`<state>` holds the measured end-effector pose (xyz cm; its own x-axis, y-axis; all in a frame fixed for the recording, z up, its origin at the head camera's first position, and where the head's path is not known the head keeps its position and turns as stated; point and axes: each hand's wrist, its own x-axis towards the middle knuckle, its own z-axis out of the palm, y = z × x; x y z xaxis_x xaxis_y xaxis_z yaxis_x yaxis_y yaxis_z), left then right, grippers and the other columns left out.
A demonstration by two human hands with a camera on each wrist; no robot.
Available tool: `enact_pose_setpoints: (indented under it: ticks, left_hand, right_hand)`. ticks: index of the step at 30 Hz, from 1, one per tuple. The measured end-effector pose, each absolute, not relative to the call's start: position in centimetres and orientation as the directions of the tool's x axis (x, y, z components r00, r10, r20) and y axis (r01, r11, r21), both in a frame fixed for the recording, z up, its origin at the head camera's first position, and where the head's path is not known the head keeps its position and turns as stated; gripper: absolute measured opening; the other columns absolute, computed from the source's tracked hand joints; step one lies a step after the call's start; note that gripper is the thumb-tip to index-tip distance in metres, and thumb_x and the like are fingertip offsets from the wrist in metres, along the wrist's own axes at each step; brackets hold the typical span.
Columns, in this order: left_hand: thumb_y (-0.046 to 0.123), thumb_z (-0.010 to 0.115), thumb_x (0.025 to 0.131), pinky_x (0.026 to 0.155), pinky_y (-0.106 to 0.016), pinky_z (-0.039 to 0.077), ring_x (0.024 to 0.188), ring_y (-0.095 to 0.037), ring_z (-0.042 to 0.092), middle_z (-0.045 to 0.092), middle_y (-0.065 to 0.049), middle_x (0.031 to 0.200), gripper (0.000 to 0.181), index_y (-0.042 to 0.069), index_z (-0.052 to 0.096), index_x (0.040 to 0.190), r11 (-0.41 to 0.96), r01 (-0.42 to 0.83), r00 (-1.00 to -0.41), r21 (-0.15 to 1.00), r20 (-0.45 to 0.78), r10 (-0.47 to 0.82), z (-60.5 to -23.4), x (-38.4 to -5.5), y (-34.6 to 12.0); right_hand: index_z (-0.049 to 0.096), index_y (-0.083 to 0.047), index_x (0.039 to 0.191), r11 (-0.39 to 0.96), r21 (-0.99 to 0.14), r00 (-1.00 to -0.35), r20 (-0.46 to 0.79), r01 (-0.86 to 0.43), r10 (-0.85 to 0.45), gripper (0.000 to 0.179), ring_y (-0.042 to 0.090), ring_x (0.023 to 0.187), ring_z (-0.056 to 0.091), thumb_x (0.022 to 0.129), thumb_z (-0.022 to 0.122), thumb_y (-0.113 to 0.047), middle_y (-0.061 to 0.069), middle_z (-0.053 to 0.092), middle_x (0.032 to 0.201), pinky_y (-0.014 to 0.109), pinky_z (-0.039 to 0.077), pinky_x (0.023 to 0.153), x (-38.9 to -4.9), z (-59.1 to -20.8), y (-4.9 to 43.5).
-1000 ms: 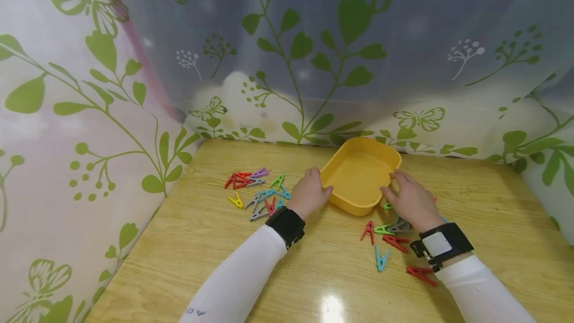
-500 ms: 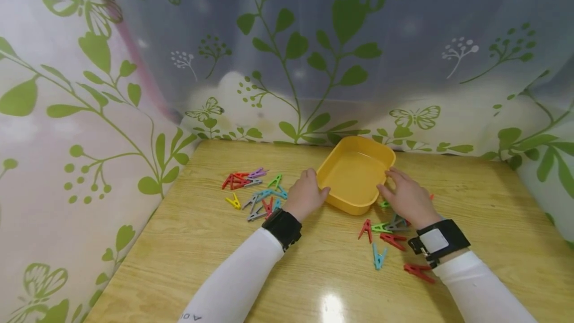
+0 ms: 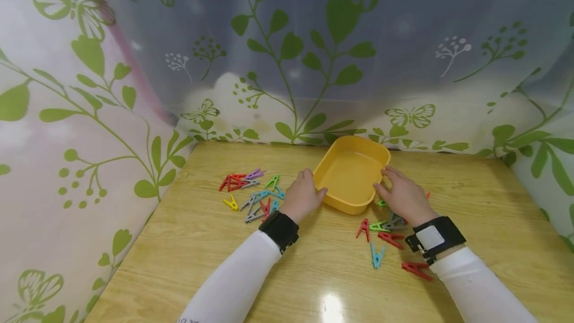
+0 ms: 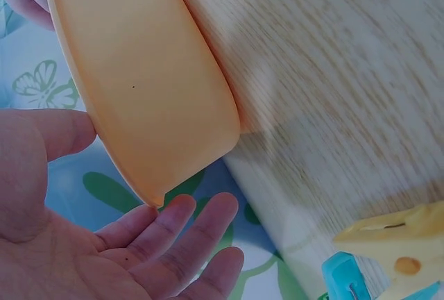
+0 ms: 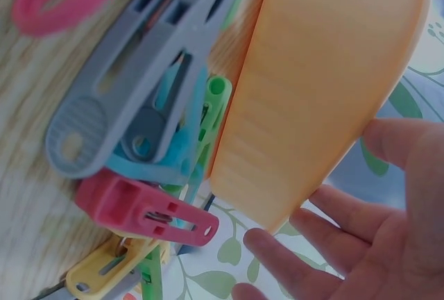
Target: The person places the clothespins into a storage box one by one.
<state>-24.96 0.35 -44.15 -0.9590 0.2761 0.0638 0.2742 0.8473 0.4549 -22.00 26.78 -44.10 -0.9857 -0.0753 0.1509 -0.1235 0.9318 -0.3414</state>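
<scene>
My left hand [image 3: 299, 196] and right hand [image 3: 405, 197], fingers spread, touch the yellow tub [image 3: 352, 176]. Clothespins [image 3: 391, 239] lie left and right.

Place: screened-off tabletop corner, home or studio unclear | leaf-and-butterfly printed hangings [image 3: 269, 113] on three sides | wood-grain table [image 3: 202, 258]

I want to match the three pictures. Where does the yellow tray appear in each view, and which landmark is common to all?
Head: yellow tray right of centre, slightly low, its inside visible.
Left wrist: yellow tray upper left, outer wall showing, cut by the top edge.
Right wrist: yellow tray upper right, outer wall showing, cut by the top edge.
Shared landmark: the leaf-printed backdrop, visible in all three.
</scene>
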Motion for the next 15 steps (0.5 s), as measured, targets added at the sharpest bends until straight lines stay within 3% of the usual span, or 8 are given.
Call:
enact_pose_setpoints:
  ticks: [6, 15]
  left_hand:
    - [0.04, 0.065, 0.1, 0.074, -0.04, 0.057, 0.09, -0.031, 0.067, 0.06, -0.02, 0.121, 0.065, -0.007, 0.044, 0.139, 0.861, 0.285, -0.957, 0.421, 0.068, 0.283, -44.0, -24.3, 0.1]
    - [0.04, 0.066, 0.1, 0.066, -0.038, 0.054, 0.081, -0.028, 0.065, 0.059, -0.019, 0.114, 0.06, -0.006, 0.045, 0.133, 0.848, 0.301, -0.951, 0.436, 0.067, 0.303, -43.8, -23.4, -0.2]
  right_hand:
    - [0.048, 0.009, 0.147, 0.919, -0.366, -0.986, 0.13, -0.146, -0.105, 0.058, 0.051, 0.135, 0.048, 0.105, 0.058, -0.03, 0.031, 0.04, 0.156, 0.063, 0.045, 0.104, -22.2, -44.0, 26.8]
    - [0.045, 0.008, 0.149, 0.907, -0.392, -0.988, 0.091, -0.153, -0.127, 0.058, 0.051, 0.14, 0.044, 0.106, 0.057, -0.028, 0.031, 0.037, 0.159, 0.063, 0.04, 0.11, -22.4, -43.9, 26.8]
